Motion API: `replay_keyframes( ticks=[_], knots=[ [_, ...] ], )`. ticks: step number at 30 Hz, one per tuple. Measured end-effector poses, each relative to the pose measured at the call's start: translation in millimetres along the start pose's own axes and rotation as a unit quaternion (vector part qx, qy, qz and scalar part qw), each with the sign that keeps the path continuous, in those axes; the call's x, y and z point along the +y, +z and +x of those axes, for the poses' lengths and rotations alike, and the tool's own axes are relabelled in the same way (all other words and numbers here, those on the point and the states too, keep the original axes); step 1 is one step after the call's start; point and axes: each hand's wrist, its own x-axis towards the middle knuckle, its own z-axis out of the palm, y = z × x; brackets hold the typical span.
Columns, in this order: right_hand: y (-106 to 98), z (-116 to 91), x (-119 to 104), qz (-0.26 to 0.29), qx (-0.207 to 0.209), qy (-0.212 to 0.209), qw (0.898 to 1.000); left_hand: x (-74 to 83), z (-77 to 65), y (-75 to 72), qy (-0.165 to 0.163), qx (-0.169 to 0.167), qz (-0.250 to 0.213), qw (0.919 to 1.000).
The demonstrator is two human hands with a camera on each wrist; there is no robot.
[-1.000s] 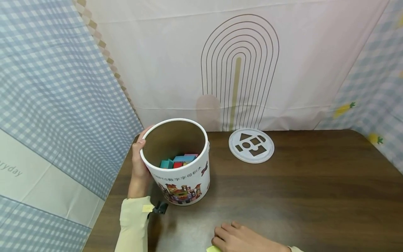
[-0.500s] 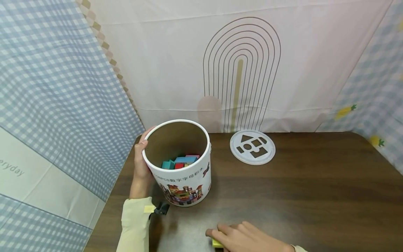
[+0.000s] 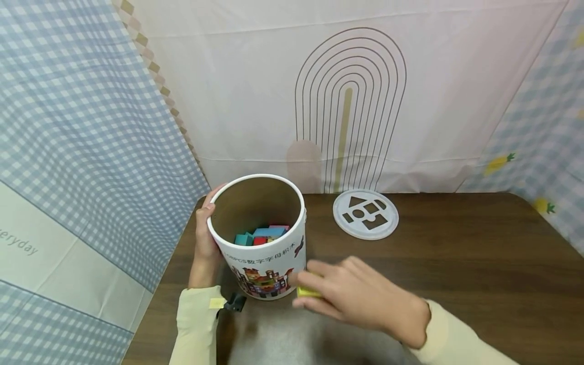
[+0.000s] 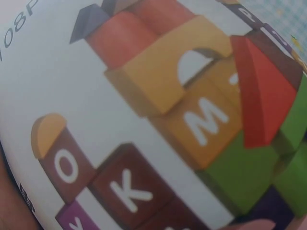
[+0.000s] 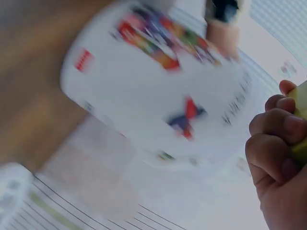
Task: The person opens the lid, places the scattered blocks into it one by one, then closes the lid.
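A white bucket printed with toy-block pictures stands on the left of the table, tilted slightly in the head view. My left hand grips its rim and side, thumb over the edge. Several coloured blocks lie at the bottom inside it. My right hand holds a yellow block in curled fingers, just right of the bucket's lower side. In the right wrist view the yellow block shows partly behind the fingers. The left wrist view is filled by the bucket's printed wall.
A white round lid with shaped cutouts lies on the brown wooden table, right of the bucket near the back edge. Behind the table hangs a pale cloth; a blue checked cloth hangs at the left.
My right hand has picked up the yellow block from the table's front and moved up with it towards the bucket. The left hand stays on the bucket.
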Motion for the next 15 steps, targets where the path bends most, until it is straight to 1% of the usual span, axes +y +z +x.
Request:
replay_keyframes(
  ticks=[1,4,6,8,11,15],
  knots=[
    [-6,9,4,0.001,-0.001,0.009,1.0,-0.1,0.0,-0.5,0.0,-0.002,0.002,1.0],
    [-19,35,14,0.003,-0.019,0.061,0.998,-0.9,0.1,-2.4,-0.001,-0.007,0.004,1.0],
    [-25,52,21,-0.002,-0.038,0.098,0.994,-0.9,-0.1,-3.1,-0.001,-0.007,0.006,1.0],
    [-27,68,27,-0.004,-0.056,0.123,0.991,-1.1,-0.5,-3.5,-0.002,-0.004,0.006,1.0],
    [-27,88,32,-0.007,-0.087,0.129,0.988,-1.1,-0.5,-3.6,0.001,-0.002,0.009,1.0],
    [-21,111,37,-0.018,-0.139,0.113,0.984,-1.8,0.3,-3.7,0.008,-0.005,0.017,0.9998]
  ],
)
